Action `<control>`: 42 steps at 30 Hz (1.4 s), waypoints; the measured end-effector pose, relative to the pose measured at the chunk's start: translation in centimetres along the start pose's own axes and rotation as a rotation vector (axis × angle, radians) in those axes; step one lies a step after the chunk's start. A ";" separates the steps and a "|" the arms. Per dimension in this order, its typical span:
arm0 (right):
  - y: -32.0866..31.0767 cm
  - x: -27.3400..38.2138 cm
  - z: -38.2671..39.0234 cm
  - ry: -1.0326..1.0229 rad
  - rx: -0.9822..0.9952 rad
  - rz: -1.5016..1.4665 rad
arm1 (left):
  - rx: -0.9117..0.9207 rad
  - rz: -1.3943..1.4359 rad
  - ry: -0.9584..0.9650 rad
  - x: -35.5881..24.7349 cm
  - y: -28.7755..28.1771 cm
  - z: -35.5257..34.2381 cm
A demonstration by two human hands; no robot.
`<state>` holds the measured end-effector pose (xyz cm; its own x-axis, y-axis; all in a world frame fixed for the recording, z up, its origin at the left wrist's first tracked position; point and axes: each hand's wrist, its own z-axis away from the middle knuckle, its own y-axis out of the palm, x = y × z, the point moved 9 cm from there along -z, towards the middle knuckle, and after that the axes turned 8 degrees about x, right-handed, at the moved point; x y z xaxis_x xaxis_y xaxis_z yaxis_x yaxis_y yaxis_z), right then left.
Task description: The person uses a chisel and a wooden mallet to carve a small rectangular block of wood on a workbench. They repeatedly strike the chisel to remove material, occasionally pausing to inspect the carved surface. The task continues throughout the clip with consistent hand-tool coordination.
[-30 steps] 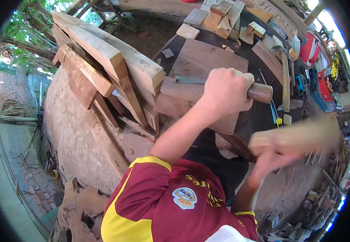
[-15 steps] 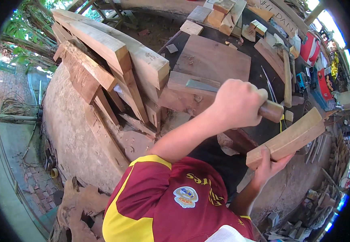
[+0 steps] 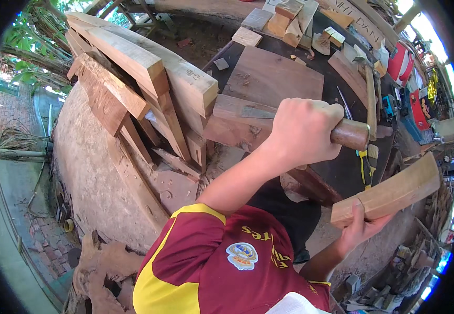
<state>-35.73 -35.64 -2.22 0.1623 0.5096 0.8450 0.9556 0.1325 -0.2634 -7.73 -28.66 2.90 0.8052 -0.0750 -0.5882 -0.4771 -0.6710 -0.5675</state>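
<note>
My left hand [image 3: 304, 131] is closed round the wooden handle [image 3: 351, 134] of a chisel, whose flat metal blade [image 3: 254, 112] points left across a narrow wooden piece [image 3: 227, 104] beside a square reddish board [image 3: 276, 73]. My right hand [image 3: 363, 227], lower and to the right, grips a pale, slightly curved wooden block [image 3: 389, 186] from underneath, off to the side of the chisel handle.
Long pale beams [image 3: 180, 78] lean over a concrete surface [image 3: 86, 162] at left. The dark worktop [image 3: 331, 178] carries offcuts [image 3: 282, 26], a hammer [image 3: 371, 99] and a yellow-handled tool [image 3: 365, 170]. Toolboxes [image 3: 399, 68] stand at the far right.
The wooden block in my right hand, blurred a second ago, is sharper and has moved right and down since half a second ago. My left hand has shifted slightly, still gripping the chisel.
</note>
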 end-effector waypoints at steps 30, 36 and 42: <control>-0.3 1.6 3.0 -0.093 -0.029 0.101 | 0.140 0.011 0.107 -0.9 1.0 2.0; -2.9 3.3 2.2 -0.067 -0.138 0.204 | 0.029 0.076 0.084 -0.6 -1.3 1.6; -2.6 4.6 0.8 -0.011 -0.444 0.007 | -0.004 0.082 0.045 -0.3 -1.4 1.1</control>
<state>-37.72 -32.95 1.99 0.1684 0.5182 0.8385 0.9680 -0.2473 -0.0415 -7.68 -26.95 3.24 0.7786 -0.1628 -0.6061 -0.5406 -0.6644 -0.5160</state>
